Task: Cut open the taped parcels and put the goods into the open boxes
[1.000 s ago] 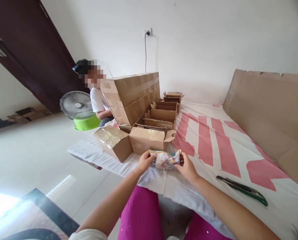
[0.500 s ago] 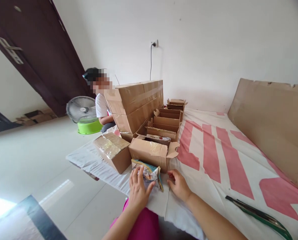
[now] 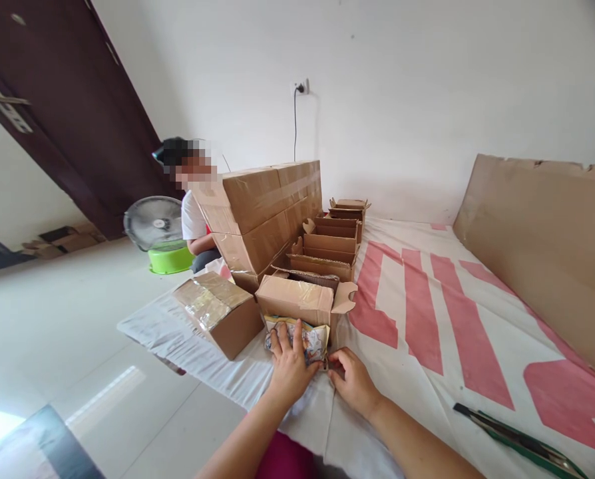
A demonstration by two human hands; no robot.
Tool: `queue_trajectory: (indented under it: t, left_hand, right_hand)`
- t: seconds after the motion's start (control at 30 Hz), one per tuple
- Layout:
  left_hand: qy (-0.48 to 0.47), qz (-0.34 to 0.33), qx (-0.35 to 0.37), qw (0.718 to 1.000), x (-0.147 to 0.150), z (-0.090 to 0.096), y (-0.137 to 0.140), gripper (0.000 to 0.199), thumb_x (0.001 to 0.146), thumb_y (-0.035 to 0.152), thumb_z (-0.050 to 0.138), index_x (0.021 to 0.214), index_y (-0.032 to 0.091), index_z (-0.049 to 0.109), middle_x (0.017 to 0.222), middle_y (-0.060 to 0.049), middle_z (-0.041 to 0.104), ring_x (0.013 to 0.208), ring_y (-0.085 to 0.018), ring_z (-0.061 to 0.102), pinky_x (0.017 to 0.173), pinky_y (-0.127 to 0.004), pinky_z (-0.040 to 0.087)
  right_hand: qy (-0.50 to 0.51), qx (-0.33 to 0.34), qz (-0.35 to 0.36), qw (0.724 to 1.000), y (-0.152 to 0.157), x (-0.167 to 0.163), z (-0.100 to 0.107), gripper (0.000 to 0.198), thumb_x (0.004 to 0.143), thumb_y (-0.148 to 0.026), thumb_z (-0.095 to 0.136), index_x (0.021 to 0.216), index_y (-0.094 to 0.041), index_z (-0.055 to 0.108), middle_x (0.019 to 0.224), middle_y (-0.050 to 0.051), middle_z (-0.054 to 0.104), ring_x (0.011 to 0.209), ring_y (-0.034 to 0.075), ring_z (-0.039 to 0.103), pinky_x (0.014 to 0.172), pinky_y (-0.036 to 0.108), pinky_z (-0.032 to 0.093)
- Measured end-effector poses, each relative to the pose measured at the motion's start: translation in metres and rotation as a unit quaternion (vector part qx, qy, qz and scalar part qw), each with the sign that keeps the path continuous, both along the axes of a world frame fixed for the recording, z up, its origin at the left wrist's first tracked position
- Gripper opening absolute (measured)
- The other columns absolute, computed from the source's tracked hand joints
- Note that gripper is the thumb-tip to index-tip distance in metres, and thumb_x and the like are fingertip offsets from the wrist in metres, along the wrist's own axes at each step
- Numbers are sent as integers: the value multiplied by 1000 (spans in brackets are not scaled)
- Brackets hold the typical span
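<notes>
A soft printed packet, white with colourful pictures and a yellowish edge, leans against the near side of an open cardboard box. My left hand lies over its front with the fingers spread, the thumb near the packet's lower right corner. At that same corner the fingers of my right hand are closed in a pinch on the packet's edge. Part of the packet is hidden beneath my left fingers. The box's right end flap sticks out, and its inside is mostly out of sight.
A taped box stands left of the open one. Behind are stacked closed boxes and a row of open boxes. A green-handled tool lies on the cloth at right. Beyond the stack sits a person near a fan.
The packet has tipped up against the open box, showing more of its printed face. My right hand has moved in from beside it to its right corner. The view has shifted slightly.
</notes>
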State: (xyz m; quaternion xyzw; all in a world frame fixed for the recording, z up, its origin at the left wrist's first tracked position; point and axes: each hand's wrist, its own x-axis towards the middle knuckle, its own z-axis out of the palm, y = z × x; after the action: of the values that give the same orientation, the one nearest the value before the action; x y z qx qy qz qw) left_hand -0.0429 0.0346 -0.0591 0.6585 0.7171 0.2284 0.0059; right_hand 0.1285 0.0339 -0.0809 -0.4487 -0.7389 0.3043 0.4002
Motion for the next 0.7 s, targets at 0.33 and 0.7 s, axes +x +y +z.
queue_trajectory:
  t: [0.33, 0.7]
  left_hand:
    - [-9, 4, -57, 998, 12, 15, 61, 104, 65, 39, 76, 150, 18, 19, 154, -25, 13, 142, -50, 6, 105, -60, 26]
    - [-34, 7, 0, 999, 6, 12, 138, 95, 69, 46, 72, 149, 23, 25, 157, -19, 17, 144, -42, 10, 107, -57, 29]
  right_hand:
    - [5, -10, -16, 1000, 2, -2, -3, 23, 74, -8, 55, 94, -20, 58, 90, 5, 60, 79, 18, 60, 73, 31, 51]
    - [-6, 5, 8, 1000, 2, 0, -2, 19, 74, -8, 54, 87, -20, 59, 89, 4, 59, 78, 16, 59, 75, 31, 50]
